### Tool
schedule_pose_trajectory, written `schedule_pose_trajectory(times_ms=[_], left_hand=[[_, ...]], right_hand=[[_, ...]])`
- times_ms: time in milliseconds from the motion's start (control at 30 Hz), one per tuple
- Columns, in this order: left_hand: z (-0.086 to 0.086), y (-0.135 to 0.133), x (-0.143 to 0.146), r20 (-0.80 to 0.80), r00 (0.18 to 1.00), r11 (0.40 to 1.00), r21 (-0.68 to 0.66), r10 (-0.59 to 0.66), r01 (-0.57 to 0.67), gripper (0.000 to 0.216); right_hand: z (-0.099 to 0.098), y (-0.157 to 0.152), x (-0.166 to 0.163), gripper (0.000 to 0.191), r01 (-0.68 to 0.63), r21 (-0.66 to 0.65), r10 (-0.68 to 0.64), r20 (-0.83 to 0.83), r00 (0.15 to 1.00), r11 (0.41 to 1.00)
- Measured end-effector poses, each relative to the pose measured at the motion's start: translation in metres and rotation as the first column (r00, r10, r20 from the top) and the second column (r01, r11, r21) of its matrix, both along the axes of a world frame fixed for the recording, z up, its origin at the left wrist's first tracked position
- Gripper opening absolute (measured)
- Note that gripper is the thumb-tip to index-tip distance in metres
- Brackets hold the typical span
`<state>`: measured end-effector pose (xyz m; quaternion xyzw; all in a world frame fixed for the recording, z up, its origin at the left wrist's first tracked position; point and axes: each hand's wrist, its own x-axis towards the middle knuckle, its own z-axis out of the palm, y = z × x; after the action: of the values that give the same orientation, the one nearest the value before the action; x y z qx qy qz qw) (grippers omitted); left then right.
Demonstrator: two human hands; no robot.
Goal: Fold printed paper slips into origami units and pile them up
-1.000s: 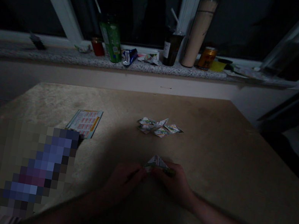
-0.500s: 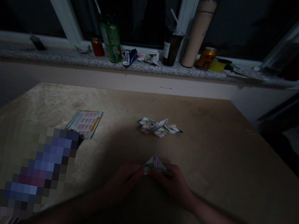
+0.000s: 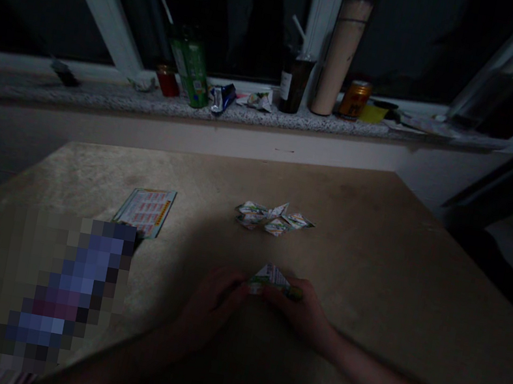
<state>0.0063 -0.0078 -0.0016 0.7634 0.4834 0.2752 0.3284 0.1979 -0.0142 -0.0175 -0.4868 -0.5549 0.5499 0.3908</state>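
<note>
Between my two hands is a printed paper (image 3: 270,275) folded to a point at its top. My left hand (image 3: 216,299) pinches its left lower edge. My right hand (image 3: 298,305) grips the right side, thumb along the near edge and fingers partly hidden behind the paper. Just beyond lie several folded paper pieces (image 3: 276,217) of similar print, with pointed corners, in a loose cluster on the table (image 3: 353,235). Dim light and shadow hide the finer creases.
A printed card (image 3: 147,209) lies on the left, near a blurred-out bluish object (image 3: 77,276). Along the granite sill (image 3: 245,114) stand a green bottle (image 3: 191,71), a dark cup with a straw (image 3: 295,83), a tall pinkish flask (image 3: 340,61) and an orange can (image 3: 355,100).
Both hands and the folded paper have shifted slightly to the right. Both hands keep their hold on the paper. The cluster of paper pieces has not moved.
</note>
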Motion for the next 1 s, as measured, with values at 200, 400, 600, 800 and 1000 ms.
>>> schedule_pose_trajectory(times_ms=[200, 400, 600, 800, 1000], left_hand=[[-0.0013, 0.0008, -0.0012, 0.039, 0.988, 0.979, 0.131, 0.152, -0.156, 0.026], [0.0026, 0.0027, -0.0026, -0.191, 0.981, 0.968, 0.242, -0.011, 0.059, 0.015], [0.0045, 0.0019, -0.0015, -0.237, 0.957, 0.948, 0.229, -0.165, 0.220, 0.021], [0.0026, 0.0030, -0.0021, -0.071, 0.975, 0.974, 0.070, -0.210, 0.215, 0.023], [0.0027, 0.0056, -0.0027, -0.016, 0.985, 0.984, -0.041, -0.172, 0.171, 0.026]], right_hand=[[-0.0002, 0.0000, 0.0002, 0.034, 0.002, -0.020, -0.002, -0.013, 1.000, 1.000], [0.0039, -0.0009, -0.0012, 0.034, -0.008, -0.045, 0.007, -0.018, 1.000, 0.999], [0.0034, -0.0009, -0.0006, 0.032, -0.046, 0.003, 0.046, 0.028, 0.999, 0.999], [0.0031, -0.0002, 0.0003, 0.031, -0.068, 0.058, 0.064, 0.068, 0.996, 0.996], [0.0049, -0.0002, 0.0007, 0.037, -0.097, 0.021, 0.097, 0.025, 0.995, 0.995]])
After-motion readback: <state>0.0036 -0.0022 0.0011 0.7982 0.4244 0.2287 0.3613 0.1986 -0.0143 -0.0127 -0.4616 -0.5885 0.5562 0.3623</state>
